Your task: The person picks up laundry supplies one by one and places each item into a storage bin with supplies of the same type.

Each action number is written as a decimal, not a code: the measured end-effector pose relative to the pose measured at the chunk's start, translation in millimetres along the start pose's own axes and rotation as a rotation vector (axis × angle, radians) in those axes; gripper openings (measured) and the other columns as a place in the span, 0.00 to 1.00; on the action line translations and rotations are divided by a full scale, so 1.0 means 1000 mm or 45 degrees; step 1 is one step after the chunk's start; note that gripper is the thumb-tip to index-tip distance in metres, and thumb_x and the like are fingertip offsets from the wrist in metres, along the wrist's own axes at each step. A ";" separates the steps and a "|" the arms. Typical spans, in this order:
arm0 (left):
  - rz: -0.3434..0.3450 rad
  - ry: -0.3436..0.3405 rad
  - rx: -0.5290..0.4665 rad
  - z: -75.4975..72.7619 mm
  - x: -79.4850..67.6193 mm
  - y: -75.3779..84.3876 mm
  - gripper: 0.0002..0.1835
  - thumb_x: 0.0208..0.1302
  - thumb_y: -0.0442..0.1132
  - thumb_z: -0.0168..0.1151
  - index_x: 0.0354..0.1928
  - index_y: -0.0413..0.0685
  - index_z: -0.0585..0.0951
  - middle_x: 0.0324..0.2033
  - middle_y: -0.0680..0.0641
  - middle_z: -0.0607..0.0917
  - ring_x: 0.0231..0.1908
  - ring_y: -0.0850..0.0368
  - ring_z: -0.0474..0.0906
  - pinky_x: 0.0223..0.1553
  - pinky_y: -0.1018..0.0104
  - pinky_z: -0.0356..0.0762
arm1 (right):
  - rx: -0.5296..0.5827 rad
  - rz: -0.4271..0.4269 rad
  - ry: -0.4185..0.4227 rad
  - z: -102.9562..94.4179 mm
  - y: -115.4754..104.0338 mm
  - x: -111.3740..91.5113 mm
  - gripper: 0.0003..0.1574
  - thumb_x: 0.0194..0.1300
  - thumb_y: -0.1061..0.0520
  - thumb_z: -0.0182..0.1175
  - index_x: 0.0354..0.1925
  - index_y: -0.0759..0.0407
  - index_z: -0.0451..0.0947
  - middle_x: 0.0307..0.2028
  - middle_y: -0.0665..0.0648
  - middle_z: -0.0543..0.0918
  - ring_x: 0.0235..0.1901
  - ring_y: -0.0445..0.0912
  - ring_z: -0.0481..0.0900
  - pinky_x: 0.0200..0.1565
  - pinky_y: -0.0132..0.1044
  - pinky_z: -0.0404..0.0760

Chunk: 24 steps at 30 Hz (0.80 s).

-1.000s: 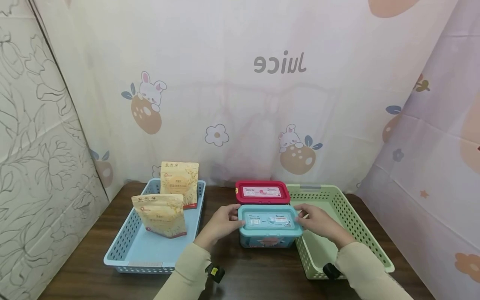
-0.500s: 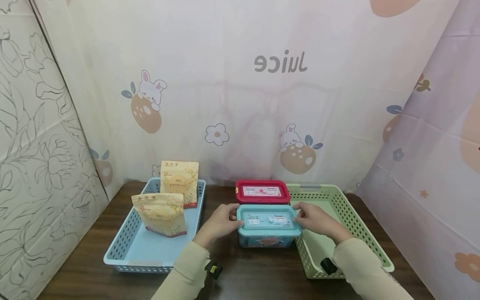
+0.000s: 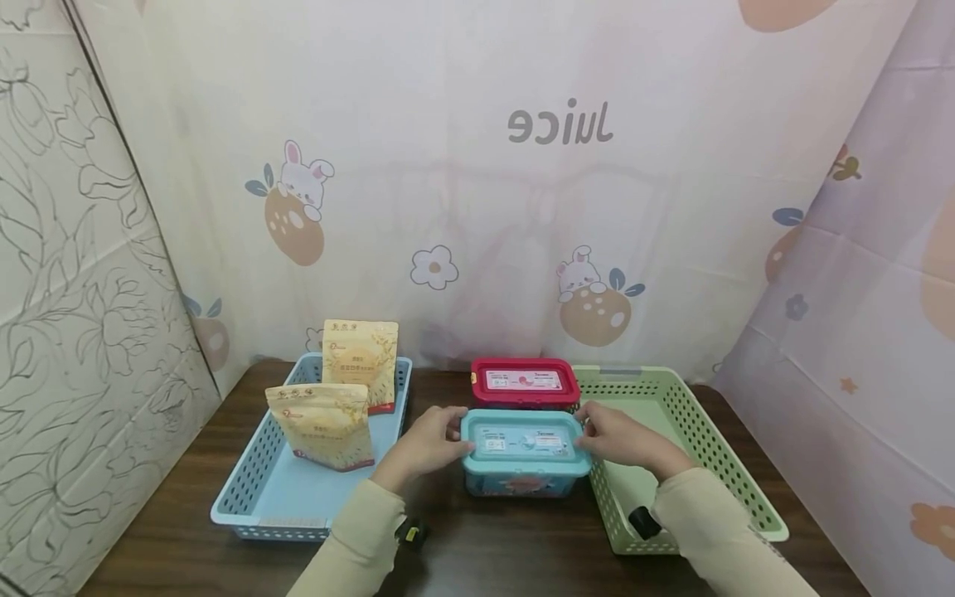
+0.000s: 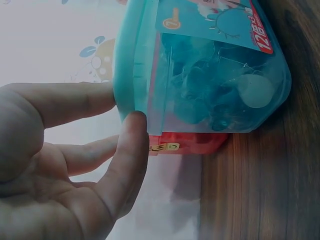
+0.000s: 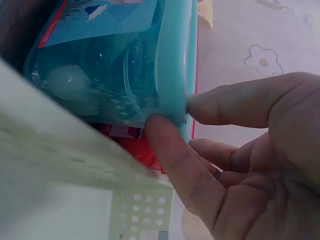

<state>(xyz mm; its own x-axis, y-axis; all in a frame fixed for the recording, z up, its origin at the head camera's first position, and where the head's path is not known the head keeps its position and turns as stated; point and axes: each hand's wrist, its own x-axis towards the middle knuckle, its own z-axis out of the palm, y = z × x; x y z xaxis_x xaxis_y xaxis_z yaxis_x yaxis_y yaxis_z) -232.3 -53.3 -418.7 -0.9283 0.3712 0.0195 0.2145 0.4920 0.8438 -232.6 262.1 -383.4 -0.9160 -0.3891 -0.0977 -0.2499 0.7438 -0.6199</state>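
Pinches teal box (image 3: 525,456) by opposite ends of lid (image 3: 522,439) with half-curled left hand (image 3: 427,445) and right hand (image 3: 624,435). Shows translucent sides (image 4: 225,55), rounded contents (image 4: 257,90), label (image 4: 210,20). Sits on or just above (cannot tell) dark wood-grain table (image 3: 515,555), between green basket (image 3: 645,404) and blue basket (image 3: 294,497) with 2 yellow pouches (image 3: 324,427), in front of red box (image 3: 525,380). Has rabbit-print curtain (image 3: 477,166) beyond.

dark wood table (image 3: 507,543) | blue basket (image 3: 287,499) | red box (image 3: 525,381) | teal box (image 3: 525,454) | green basket (image 3: 718,454)
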 end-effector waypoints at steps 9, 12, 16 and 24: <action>0.024 -0.004 0.062 -0.009 -0.011 -0.001 0.32 0.63 0.36 0.70 0.65 0.30 0.72 0.47 0.40 0.77 0.46 0.50 0.78 0.46 0.54 0.82 | -0.006 0.004 -0.034 0.007 -0.011 0.001 0.17 0.66 0.65 0.63 0.50 0.72 0.70 0.33 0.57 0.76 0.33 0.48 0.74 0.34 0.41 0.79; 0.042 -0.008 0.083 -0.012 -0.015 -0.002 0.31 0.63 0.36 0.70 0.65 0.29 0.72 0.46 0.40 0.77 0.45 0.50 0.78 0.45 0.54 0.83 | 0.018 -0.002 -0.050 0.009 -0.013 0.001 0.19 0.66 0.65 0.63 0.50 0.73 0.69 0.33 0.57 0.76 0.32 0.48 0.74 0.33 0.41 0.79; 0.017 -0.016 0.094 -0.015 -0.019 -0.004 0.32 0.63 0.37 0.71 0.65 0.31 0.72 0.46 0.41 0.77 0.45 0.50 0.78 0.45 0.54 0.83 | 0.039 -0.025 -0.070 0.011 -0.015 0.001 0.19 0.66 0.65 0.63 0.51 0.73 0.69 0.32 0.57 0.75 0.31 0.47 0.73 0.31 0.40 0.79; -0.028 -0.014 0.091 -0.017 -0.023 -0.004 0.32 0.63 0.38 0.71 0.66 0.33 0.72 0.46 0.42 0.76 0.47 0.49 0.78 0.46 0.53 0.83 | 0.037 -0.017 -0.067 0.014 -0.019 0.000 0.19 0.66 0.66 0.64 0.50 0.73 0.68 0.33 0.57 0.76 0.32 0.48 0.74 0.32 0.40 0.79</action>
<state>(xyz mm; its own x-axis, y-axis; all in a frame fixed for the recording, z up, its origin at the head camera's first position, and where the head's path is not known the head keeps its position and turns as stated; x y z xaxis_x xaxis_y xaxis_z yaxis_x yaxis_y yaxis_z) -217.2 -76.5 -413.4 -0.9298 0.3680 -0.0047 0.2156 0.5550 0.8034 -223.7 240.0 -382.8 -0.8946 -0.4277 -0.1296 -0.2523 0.7226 -0.6436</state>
